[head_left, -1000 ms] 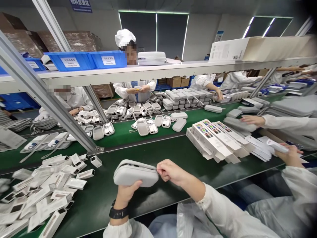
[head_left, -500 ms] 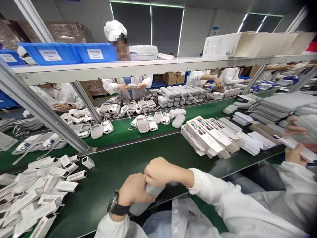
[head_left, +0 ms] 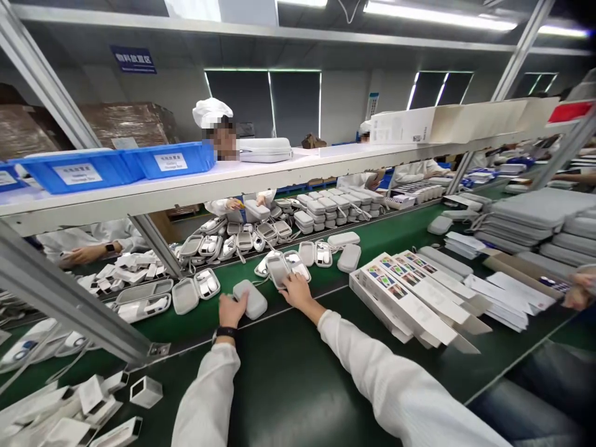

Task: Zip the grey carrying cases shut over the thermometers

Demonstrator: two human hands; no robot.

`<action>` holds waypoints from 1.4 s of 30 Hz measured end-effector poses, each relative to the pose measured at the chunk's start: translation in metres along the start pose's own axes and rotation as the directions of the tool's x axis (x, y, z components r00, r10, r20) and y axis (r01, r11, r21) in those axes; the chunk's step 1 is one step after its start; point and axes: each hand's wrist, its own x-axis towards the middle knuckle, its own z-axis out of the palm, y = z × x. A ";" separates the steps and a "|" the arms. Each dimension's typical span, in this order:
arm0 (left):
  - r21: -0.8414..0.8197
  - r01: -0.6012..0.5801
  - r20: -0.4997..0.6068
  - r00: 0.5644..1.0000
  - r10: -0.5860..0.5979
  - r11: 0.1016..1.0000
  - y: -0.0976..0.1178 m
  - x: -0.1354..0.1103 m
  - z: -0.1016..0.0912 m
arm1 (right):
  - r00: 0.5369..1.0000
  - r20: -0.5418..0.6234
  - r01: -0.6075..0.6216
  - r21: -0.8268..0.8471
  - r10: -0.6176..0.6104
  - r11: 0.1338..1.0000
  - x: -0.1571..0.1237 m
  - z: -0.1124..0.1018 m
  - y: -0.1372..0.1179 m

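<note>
A closed grey zip case [head_left: 250,300] lies tilted on the rear green belt, near its front edge. My left hand [head_left: 231,310], with a black watch at the wrist, is at the case's left side. Its thumb is apart from the fingers and touches or nearly touches the case. Farther right, my right hand [head_left: 297,290] reaches onto an open grey case [head_left: 278,269] with white items inside. The fingers grip its near edge, and the fingertips are partly hidden.
White small boxes [head_left: 79,403] are heaped at left. Printed cartons [head_left: 405,292] lie at right, beside stacked grey cases [head_left: 521,217]. A metal post [head_left: 69,292] and an overhead shelf [head_left: 298,167] frame the reach. Co-workers sit across the belt; another person's hand [head_left: 580,288] shows at right.
Both hands have moved from near my body out to the rear belt. The grey case they handled appears to lie there now, and my right hand has reached an open case. The view has tilted up.
</note>
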 end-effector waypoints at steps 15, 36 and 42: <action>-0.713 0.514 0.581 0.814 -0.009 0.478 -0.003 -0.134 0.010 | 0.986 -0.004 0.147 0.486 -0.167 0.861 -0.155 -0.064 -0.070; -0.906 0.376 0.386 0.922 0.014 0.197 -0.033 -0.194 -0.028 | 0.877 0.446 -0.448 0.894 -0.180 0.031 -0.213 -0.004 -0.090; -0.891 0.411 0.413 0.910 -0.032 0.193 -0.041 -0.199 -0.028 | 0.867 0.494 -0.497 0.859 -0.058 -0.121 -0.223 0.006 -0.104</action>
